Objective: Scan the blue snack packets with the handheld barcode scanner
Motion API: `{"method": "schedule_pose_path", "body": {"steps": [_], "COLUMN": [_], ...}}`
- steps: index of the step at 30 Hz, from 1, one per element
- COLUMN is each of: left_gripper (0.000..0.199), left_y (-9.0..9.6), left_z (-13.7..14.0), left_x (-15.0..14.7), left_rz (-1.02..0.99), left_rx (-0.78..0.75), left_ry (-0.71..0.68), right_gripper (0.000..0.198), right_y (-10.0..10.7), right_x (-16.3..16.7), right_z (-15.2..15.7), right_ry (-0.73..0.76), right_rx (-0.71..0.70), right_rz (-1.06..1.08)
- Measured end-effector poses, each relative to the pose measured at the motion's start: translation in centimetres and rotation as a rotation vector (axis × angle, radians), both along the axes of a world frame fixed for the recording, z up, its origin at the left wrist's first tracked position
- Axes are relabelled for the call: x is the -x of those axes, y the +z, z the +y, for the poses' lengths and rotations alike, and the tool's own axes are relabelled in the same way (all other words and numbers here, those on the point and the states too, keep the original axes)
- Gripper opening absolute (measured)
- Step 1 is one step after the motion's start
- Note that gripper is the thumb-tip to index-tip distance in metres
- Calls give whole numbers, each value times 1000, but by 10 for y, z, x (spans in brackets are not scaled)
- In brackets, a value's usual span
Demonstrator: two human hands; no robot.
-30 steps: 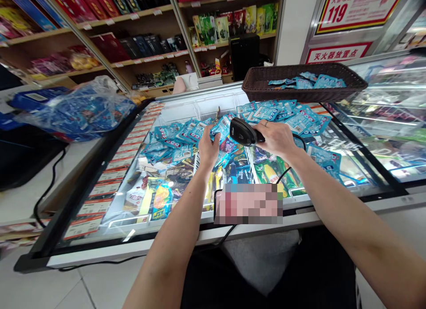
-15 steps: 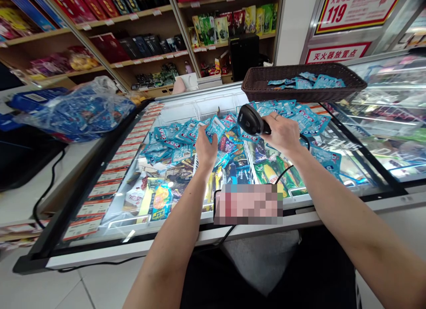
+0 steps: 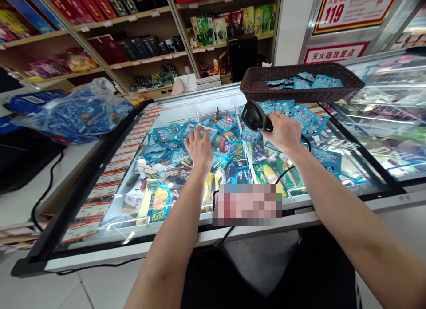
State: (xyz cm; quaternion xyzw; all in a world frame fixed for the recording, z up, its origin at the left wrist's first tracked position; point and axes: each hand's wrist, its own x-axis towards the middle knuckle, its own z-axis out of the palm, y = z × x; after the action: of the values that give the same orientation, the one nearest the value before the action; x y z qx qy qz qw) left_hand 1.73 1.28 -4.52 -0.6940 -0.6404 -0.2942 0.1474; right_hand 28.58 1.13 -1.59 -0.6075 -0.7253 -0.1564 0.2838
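My right hand [image 3: 284, 131] is wrapped round the handle of a black barcode scanner [image 3: 254, 116], its head pointing left above the glass. Palm down, my left hand [image 3: 199, 147] rests over a pile of small blue snack packets [image 3: 166, 133], fingers spread and slightly bent. One blue packet [image 3: 210, 130] lies right by its fingertips, partly hidden by them. More blue packets [image 3: 306, 118] are scattered beneath and beyond my right hand. The pile lies on the glass top of a chest freezer [image 3: 133, 202], where wrapped goods show through.
A brown wicker basket [image 3: 299, 93] with several blue packets stands at the back edge. On the left is a clear plastic bag [image 3: 80, 109] of blue packets. A phone-like device [image 3: 248, 204], its screen blurred, lies at the front rim. The scanner's black cable [image 3: 284, 173] runs across the glass.
My left hand has turned palm down and moved slightly left and lower; the packet it held upright now lies by its fingertips. The scanner has shifted slightly right in my right hand.
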Motion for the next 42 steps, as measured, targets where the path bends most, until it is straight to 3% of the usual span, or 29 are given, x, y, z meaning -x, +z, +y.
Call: {"method": "schedule_pose_path", "body": {"steps": [4, 8, 15, 21, 24, 32, 34, 39, 42], "left_gripper": [32, 34, 39, 45, 45, 49, 46, 47, 46], "left_y": [-3, -4, 5, 4, 4, 10, 9, 8, 9], "left_z": [4, 6, -3, -8, -7, -8, -7, -5, -3], "left_x": [4, 5, -18, -40, -42, -39, -43, -50, -48], "left_rz": [35, 43, 163, 191, 185, 75, 79, 198, 168], "left_rx": [65, 29, 91, 219, 262, 211, 200, 276, 267], "left_ry": [25, -4, -459, -613, -622, -448, -470, -679, -633], "right_gripper": [26, 26, 27, 28, 28, 26, 27, 30, 30], "right_y": [-1, -2, -4, -3, -3, -4, -3, -2, -1], "right_x": [0, 0, 0, 0, 1, 2, 2, 3, 3], "right_z": [1, 2, 3, 2, 2, 1, 1, 0, 0], "right_ry": [-10, -6, 3, 3, 6, -4, -3, 6, 5], "right_rx": [-29, -35, -28, -22, -35, -27, -10, 19, 17], "right_rz": [6, 9, 1, -8, -11, -23, -24, -20, -10]}}
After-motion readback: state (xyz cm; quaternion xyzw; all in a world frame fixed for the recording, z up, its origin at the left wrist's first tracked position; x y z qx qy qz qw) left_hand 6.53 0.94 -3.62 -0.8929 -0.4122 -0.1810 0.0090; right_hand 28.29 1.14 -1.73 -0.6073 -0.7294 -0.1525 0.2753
